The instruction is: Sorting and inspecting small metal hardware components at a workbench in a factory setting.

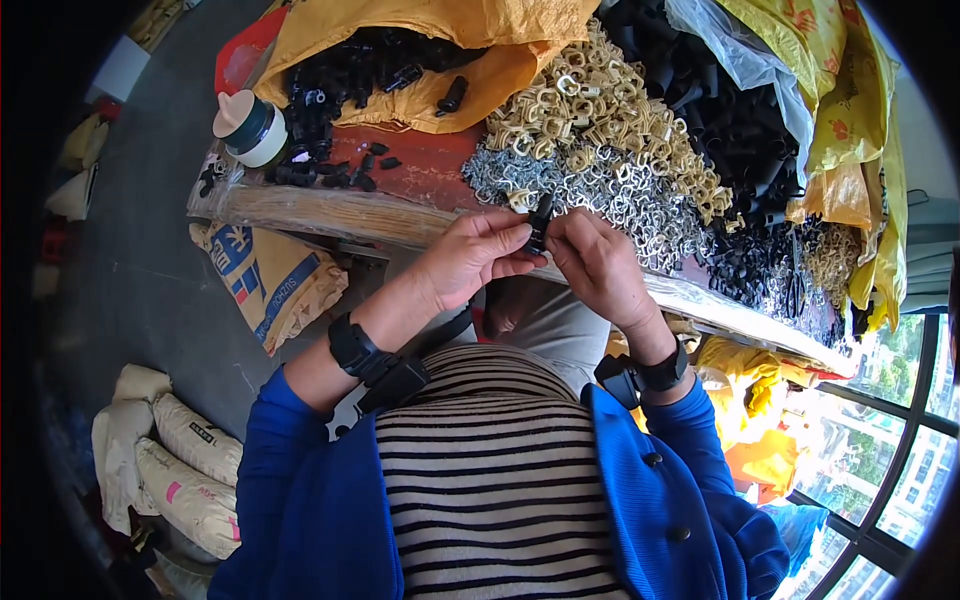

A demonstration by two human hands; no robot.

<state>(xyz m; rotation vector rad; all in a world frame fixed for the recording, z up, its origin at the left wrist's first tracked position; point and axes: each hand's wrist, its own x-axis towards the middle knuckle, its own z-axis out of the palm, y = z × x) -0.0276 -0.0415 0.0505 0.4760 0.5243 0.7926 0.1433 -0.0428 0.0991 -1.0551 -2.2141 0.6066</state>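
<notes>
Just in front of the table's near edge, my left hand (480, 252) pinches a small black tubular plastic part (541, 222) between thumb and fingers, its narrow end pointing up. My right hand (598, 262) is closed right beside it, fingertips at the part's side; whatever they may grip is hidden. Beyond my hands lies a pile of small silvery metal clips (600, 195). Behind that rises a heap of cream-coloured plastic rings (590, 100). Several loose black pieces (365, 168) lie on the red tabletop (425, 165) to the left.
An orange woven sack (420, 25) holding black parts lies open at the back. A lidded jar (250, 130) stands at the table's left end. Black tubes (745, 150) are heaped at right beside yellow bags (850, 150). Full sacks (190, 470) lie on the floor at left.
</notes>
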